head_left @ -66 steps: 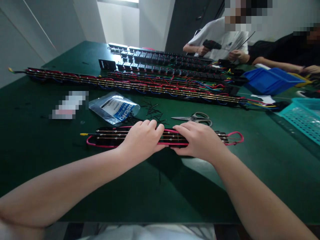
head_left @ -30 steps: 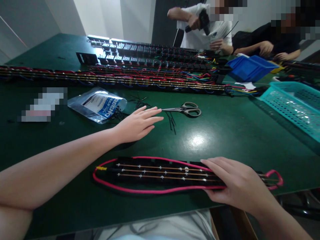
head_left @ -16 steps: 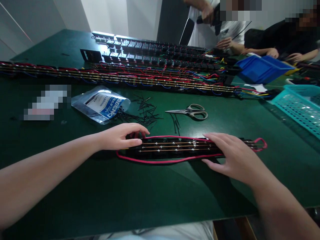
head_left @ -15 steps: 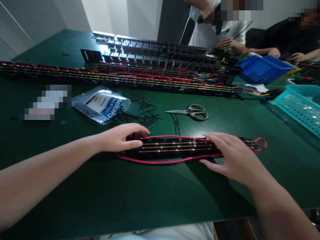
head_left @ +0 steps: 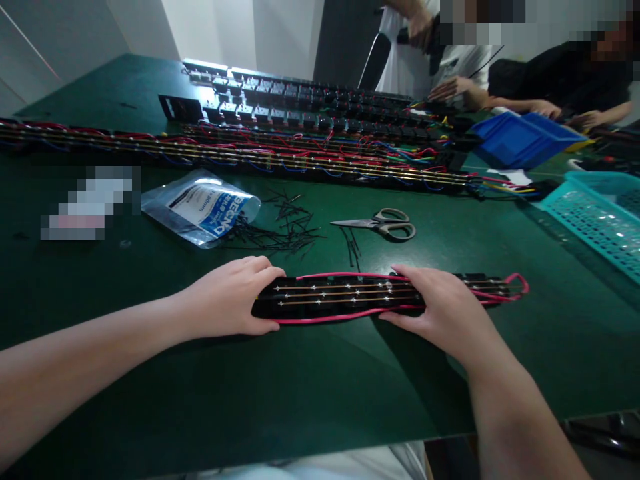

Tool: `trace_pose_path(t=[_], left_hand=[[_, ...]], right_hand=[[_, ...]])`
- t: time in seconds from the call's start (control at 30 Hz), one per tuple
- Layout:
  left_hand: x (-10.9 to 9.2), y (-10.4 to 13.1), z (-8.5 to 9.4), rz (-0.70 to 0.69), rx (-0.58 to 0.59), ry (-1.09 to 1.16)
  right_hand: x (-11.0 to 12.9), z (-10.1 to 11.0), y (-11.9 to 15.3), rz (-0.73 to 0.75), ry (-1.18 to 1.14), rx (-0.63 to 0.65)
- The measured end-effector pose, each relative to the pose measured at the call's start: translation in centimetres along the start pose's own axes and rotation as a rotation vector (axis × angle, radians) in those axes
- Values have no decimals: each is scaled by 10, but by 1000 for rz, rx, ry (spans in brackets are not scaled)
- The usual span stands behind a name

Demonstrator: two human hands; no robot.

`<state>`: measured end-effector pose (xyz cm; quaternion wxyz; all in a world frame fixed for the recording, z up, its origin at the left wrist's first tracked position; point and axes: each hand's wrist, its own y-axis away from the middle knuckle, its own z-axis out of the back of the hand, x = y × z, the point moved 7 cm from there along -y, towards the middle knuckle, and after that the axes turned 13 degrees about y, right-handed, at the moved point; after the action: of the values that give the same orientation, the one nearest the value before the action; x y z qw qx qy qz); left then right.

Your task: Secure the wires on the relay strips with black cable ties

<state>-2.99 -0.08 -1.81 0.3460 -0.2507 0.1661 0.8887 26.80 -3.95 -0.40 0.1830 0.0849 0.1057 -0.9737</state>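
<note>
A long black socket strip [head_left: 340, 308] with thin copper-coloured bars along its face lies before me on the green table. Round its edges runs a red wire [head_left: 320, 320], which loops out past the right end. My left hand [head_left: 240, 293] is closed round the strip's left end, fingers over the far edge and thumb at the near edge by the wire. Farther right, my right hand [head_left: 440, 307] spans the strip the same way, its thumb by the near stretch of wire. The fingertips on the far side are partly hidden.
Beyond the strip lie scissors [head_left: 395, 225], scattered black cable ties [head_left: 295, 230] and their plastic bag [head_left: 195, 207]. Longer wired strips [head_left: 300, 160] cross the table behind. A turquoise basket [head_left: 595, 213] and a blue bin [head_left: 525, 140] stand right, near two people at work.
My left hand has come down from above the strip's left end and closed round it, covering the wire there. My right hand has slid slightly left along the strip.
</note>
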Motion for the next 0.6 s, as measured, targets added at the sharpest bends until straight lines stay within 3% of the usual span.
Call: trace_pose_path(t=[0.17, 0.37, 0.47, 0.6], left_hand=[[1, 0, 2, -8, -41, 11], [6, 0, 2, -55, -100, 13], [11, -2, 6, -88, -139, 25], [20, -5, 14, -141, -172, 71]], right_hand=[[17, 12, -18, 86, -22, 106], [60, 24, -68, 327, -131, 366], [77, 21, -90, 403, -214, 514], [84, 8, -114, 400, -306, 662]])
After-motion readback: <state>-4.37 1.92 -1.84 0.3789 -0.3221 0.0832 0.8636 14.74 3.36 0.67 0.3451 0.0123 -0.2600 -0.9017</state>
